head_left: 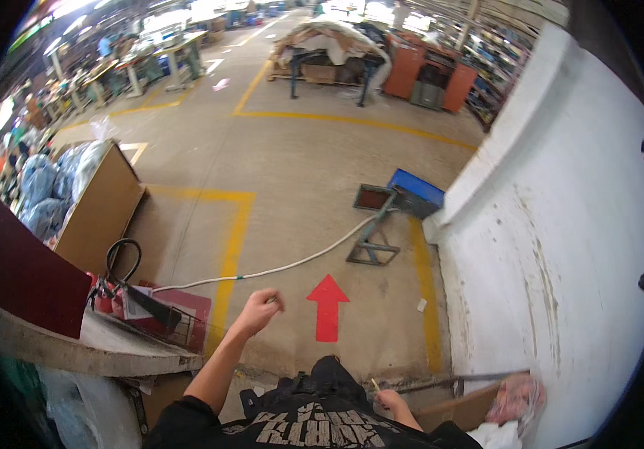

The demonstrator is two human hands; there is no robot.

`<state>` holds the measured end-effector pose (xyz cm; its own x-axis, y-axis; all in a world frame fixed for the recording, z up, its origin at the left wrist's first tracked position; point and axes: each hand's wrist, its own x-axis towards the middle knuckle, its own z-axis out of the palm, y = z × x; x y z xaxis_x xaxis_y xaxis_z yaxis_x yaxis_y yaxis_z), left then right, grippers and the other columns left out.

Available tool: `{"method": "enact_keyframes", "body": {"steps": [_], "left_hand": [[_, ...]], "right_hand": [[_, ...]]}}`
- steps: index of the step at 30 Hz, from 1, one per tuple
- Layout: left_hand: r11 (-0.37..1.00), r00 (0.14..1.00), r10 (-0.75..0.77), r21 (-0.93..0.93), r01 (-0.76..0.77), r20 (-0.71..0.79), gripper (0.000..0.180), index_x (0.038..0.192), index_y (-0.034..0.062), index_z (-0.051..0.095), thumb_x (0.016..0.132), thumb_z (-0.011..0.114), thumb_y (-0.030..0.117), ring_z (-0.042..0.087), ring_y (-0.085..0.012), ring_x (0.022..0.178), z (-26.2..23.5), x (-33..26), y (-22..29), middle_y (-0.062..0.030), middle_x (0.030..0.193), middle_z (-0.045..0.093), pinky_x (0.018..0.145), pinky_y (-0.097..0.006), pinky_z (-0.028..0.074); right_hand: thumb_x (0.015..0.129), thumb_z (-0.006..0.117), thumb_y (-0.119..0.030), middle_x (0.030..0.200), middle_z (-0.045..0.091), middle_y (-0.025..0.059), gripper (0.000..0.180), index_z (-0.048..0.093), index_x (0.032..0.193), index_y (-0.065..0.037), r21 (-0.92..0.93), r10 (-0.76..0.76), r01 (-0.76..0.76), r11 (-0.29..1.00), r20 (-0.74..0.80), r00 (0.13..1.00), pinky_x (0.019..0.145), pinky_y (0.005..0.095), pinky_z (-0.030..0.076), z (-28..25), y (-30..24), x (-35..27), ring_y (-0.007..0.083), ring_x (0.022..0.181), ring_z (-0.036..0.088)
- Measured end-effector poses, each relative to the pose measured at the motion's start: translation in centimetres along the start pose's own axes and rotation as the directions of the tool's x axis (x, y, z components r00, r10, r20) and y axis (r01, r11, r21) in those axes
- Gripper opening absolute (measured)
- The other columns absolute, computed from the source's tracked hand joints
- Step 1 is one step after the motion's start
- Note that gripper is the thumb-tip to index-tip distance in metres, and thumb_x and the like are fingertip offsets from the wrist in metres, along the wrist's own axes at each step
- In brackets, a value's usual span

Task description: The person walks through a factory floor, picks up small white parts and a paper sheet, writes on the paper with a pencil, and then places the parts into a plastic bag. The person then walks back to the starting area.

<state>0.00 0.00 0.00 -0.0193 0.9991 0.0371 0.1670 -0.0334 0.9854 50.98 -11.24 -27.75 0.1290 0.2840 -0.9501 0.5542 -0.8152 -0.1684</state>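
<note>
My left hand [259,311] is held out in front of me above the floor, its fingers curled closed. Whether anything is inside them is hidden. Low beside my body, my right hand [394,403] is closed around a thin, pale yellow stick-like piece [375,385], whose tip sticks out of the fingers. On the floor ahead a red arrow [327,310] points away from me. Beyond my left hand runs a white hose or cable [292,263], touched by neither hand.
A metal stool frame [372,243] and a blue crate [417,191] stand ahead right, beside a white wall [554,224]. Fire extinguishers [105,296] and a large carton [101,209] of bagged goods are at left. Farther off, a covered table [329,49] holds piled material.
</note>
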Motion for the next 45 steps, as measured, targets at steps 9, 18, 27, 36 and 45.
{"method": "enact_keyframes", "body": {"steps": [9, 18, 27, 36, 45], "left_hand": [[0.633, 0.63, 0.773, -0.026, -0.773, 0.08, 0.019, 0.085, 0.0088, 0.065, 0.077, 0.063, -0.008, 0.055, -0.0224, 0.066, -7.6, 12.3, 25.1, -0.009, 0.085, 0.06, 0.057, -0.037, 0.042], [-0.125, -0.202, 0.952, 0.309, -0.943, -0.231, 0.034, 0.078, 0.019, 0.055, 0.048, 0.069, 0.025, 0.033, -0.0132, 0.05, -13.7, 34.8, 30.4, 0.0018, 0.071, 0.05, 0.046, -0.03, 0.02], [-0.026, -0.057, 0.991, 0.251, -0.968, -0.118, 0.03, 0.078, 0.0188, 0.054, 0.052, 0.069, 0.022, 0.035, -0.013, 0.052, -28.8, 52.5, 24.8, -0.0006, 0.077, 0.054, 0.046, -0.03, 0.023], [-0.146, -0.109, 0.973, -0.177, -0.973, -0.206, 0.014, 0.103, 0.0174, 0.057, 0.095, 0.069, 0.018, 0.038, -0.0147, 0.05, -47.5, 75.2, 21.0, -0.0032, 0.085, 0.058, 0.042, -0.032, 0.029], [0.78, 0.937, 0.319, 0.523, -0.345, 0.142, 0.034, 0.109, 0.0116, 0.069, 0.077, 0.064, 0.005, 0.063, -0.0365, 0.081, -61.9, 101.2, 0.0, -0.0118, 0.102, 0.063, 0.069, -0.041, 0.052]], "right_hand": [[0.098, 0.059, -0.023, 0.069, 0.053, 0.0062, 0.025, 0.073, 0.102, -0.002, -0.039, -0.038, 0.039, 0.998, 0.042, 0.998, 0.054, 0.0427, 0.049, -0.5, -21.0, 5.5, 0.02, 0.056, 0.051], [0.097, 0.06, -0.03, 0.073, 0.059, 0.0039, 0.028, 0.073, 0.103, -0.006, -0.165, -0.277, 0.278, 0.946, 0.03, 0.96, 0.062, 0.0451, 0.058, -1.5, -49.2, 16.4, 0.0188, 0.057, 0.054], [0.095, 0.063, -0.03, 0.073, 0.056, 0.0038, 0.026, 0.074, 0.103, -0.007, -0.031, -0.268, 0.271, 0.962, 0.077, 0.96, 0.053, 0.04, 0.054, -1.4, -73.1, 14.9, 0.0163, 0.059, 0.053], [0.096, 0.062, -0.028, 0.075, 0.058, 0.0083, 0.032, 0.076, 0.11, -0.003, -0.062, 0.017, -0.021, 0.998, -0.06, 0.998, 0.058, 0.0434, 0.054, -0.3, -92.8, 19.8, 0.0219, 0.057, 0.053], [0.098, 0.059, -0.024, 0.075, 0.056, 0.0063, 0.026, 0.072, 0.11, -0.005, 0.138, -0.047, 0.038, 0.99, 0.067, 0.997, 0.059, 0.0425, 0.052, 6.4, -121.8, 20.9, 0.0197, 0.06, 0.052]]}}
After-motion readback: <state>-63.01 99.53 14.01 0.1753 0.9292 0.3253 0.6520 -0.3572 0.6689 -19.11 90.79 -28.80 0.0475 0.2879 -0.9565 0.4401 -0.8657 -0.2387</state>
